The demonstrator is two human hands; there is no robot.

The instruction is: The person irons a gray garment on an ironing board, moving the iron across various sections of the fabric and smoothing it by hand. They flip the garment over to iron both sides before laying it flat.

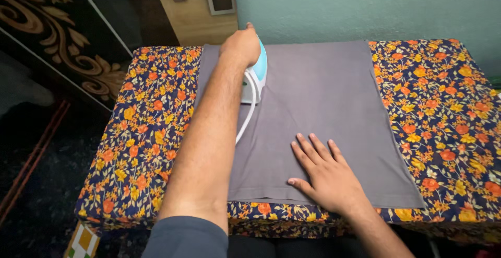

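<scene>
Your left hand point(241, 45) clenched on iron point(254, 75) at table's point(156, 112) far-left edge, nose pointing away; right hand point(323, 172) released, flat on grey cloth point(323, 96) (room rightward).

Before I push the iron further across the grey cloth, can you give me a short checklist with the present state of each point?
1. Left hand holds the iron on top: ok.
2. Right hand lies flat on the grey cloth, apart from the iron: ok.
3. Cloth lies smooth, no big folds showing: ok.
4. White cord trails over the cloth beside the left forearm, in the ironing area: not ok.
5. Flowered cover lies under the whole cloth: ok.
6. Iron is hot: cannot tell.
</scene>
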